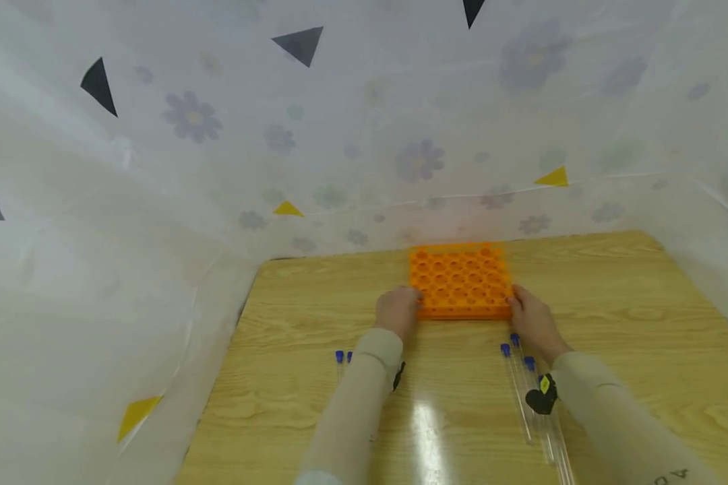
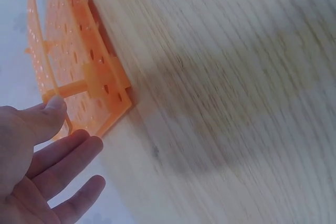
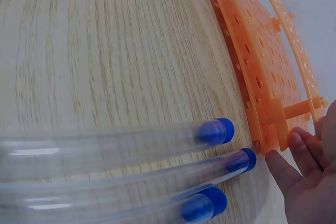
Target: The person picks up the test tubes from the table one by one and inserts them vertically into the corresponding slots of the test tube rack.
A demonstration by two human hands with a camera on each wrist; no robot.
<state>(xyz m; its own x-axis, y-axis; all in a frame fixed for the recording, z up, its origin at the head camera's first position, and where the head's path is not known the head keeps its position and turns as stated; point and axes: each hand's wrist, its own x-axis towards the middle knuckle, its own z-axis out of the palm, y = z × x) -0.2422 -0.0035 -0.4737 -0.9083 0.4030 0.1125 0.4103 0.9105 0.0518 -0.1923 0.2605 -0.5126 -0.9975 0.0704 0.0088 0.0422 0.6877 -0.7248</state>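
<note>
An orange test tube rack (image 1: 459, 280) stands at the far middle of the wooden table, its round holes showing no tubes. At its left end, my left hand (image 1: 398, 312) grips the edge; in the left wrist view the thumb lies on the rack's (image 2: 73, 51) upper plate, with fingers around the corner. My right hand (image 1: 536, 323) holds the right end, its fingers at the rack's corner post in the right wrist view. Just below that hand lie several clear test tubes (image 1: 518, 391) with blue caps, partly behind the wrist.
Two more blue caps (image 1: 340, 356) show beside my left forearm, their tubes mostly hidden by the sleeve. The wooden table (image 1: 303, 296) ends at a pale flowered curtain (image 1: 364, 135) behind the rack and along both sides.
</note>
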